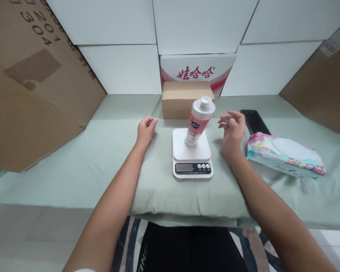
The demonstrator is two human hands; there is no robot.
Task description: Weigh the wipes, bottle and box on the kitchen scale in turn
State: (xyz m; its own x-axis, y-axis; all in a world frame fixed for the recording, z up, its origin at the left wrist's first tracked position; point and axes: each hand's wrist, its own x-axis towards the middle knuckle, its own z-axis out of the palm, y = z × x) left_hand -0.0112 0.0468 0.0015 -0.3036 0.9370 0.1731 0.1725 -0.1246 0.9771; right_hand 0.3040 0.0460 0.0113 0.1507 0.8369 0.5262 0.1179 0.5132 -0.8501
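A white and pink bottle [197,122] with a white cap stands on the pale platform of a digital kitchen scale [192,168]. The scale's display panel faces me, and I can make out no reading on it. To the left of the scale my left hand [146,133] rests on the cloth, its fingers curled closed with nothing visible in them. My right hand [232,132] is on the other side, just right of the bottle and not touching it. Its fingers are loosely bent and apart, holding nothing.
Behind the scale sits a small brown cardboard box [176,107], with a red and white carton [198,68] further back. On the right lie a pack of wipes [286,155] and a black tray-like object [255,121]. Large cardboard sheets [31,113] flank the green-covered table [102,151].
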